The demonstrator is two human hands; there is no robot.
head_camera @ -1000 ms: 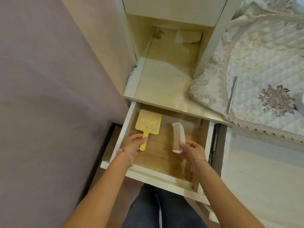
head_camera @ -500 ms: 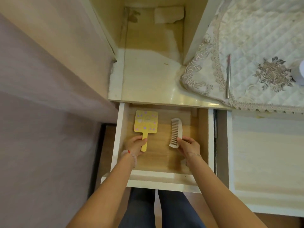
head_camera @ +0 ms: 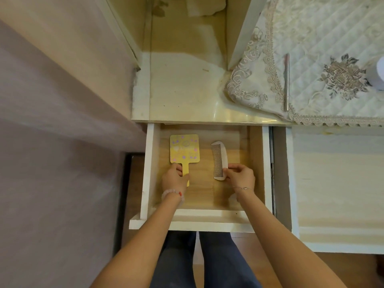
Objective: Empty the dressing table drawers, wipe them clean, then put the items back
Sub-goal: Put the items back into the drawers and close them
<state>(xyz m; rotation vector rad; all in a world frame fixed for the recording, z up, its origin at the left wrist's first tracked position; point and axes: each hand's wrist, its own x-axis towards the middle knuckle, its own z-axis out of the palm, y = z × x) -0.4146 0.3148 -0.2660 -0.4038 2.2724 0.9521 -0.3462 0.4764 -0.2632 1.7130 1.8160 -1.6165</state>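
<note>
Hand mirror [head_camera: 184,148]: yellow, flat on the drawer floor, left half, handle toward the person. Same spot as a second ago.
Comb [head_camera: 219,159]: pale, flat on the drawer floor, right of the hand mirror and apart from it, teeth facing left. Not shifted either.
Left hand [head_camera: 174,178]: fingers now curled round the mirror handle, looser a second back.
Right hand [head_camera: 241,176]: pinches the comb's near end between thumb and fingers, tighter than before.
Drawer [head_camera: 148,173]: pulled out, with these two items seen inside.
Meaning: grips are closing but nothing is lifted yet — likely the emptying step just starting, with wiping and returning still ahead.
Around: tabletop [head_camera: 182,90] sits behind the drawer. Lace cloth [head_camera: 322,28] lies at right with a thin metal stick [head_camera: 286,82] on it and a white object [head_camera: 379,73] at the frame edge, kind unclear. A crumpled white rag [head_camera: 204,6] lies at the back.
In the way: the tabletop edge sits just beyond the mirror head — lifting up and toward the person looks safest.
</note>
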